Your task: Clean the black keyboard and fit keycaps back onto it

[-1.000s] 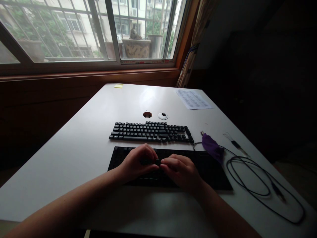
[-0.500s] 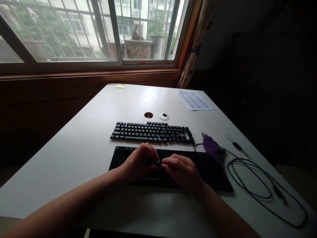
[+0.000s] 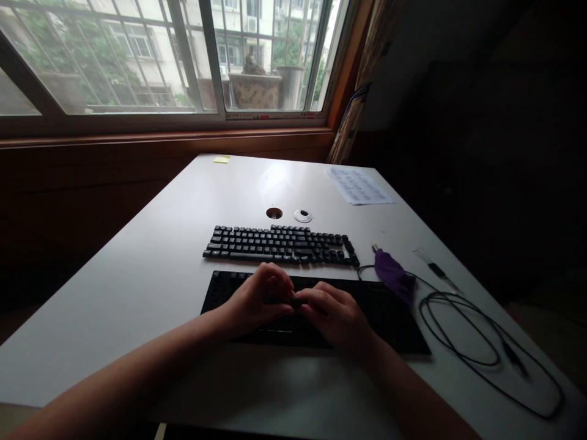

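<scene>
Over the black keyboard base (image 3: 389, 318), my left hand (image 3: 257, 299) and my right hand (image 3: 342, 311) meet at the fingertips. Pinched between them is a small dark keycap (image 3: 296, 301), mostly covered by the fingers. Both hands are closed on it, thumbs and forefingers together. A few keycaps sit along the base's upper left edge; most of its middle is hidden under my hands or too dark to make out. Just beyond it, many loose black keycaps (image 3: 257, 249) lie laid out in keyboard rows on the white table.
Right of the base lie a purple cloth (image 3: 394, 275), a wire keycap puller (image 3: 436, 269) and a looped black cable (image 3: 458, 354). Farther back are a table hole (image 3: 274, 213), its white ring cover (image 3: 302, 216), printed sheets (image 3: 360, 186) and a yellow note (image 3: 221, 159).
The keycap between my fingertips has turned slightly and is more covered by my fingers. Otherwise my hands hold nearly the same place; the whole view has shifted a little.
</scene>
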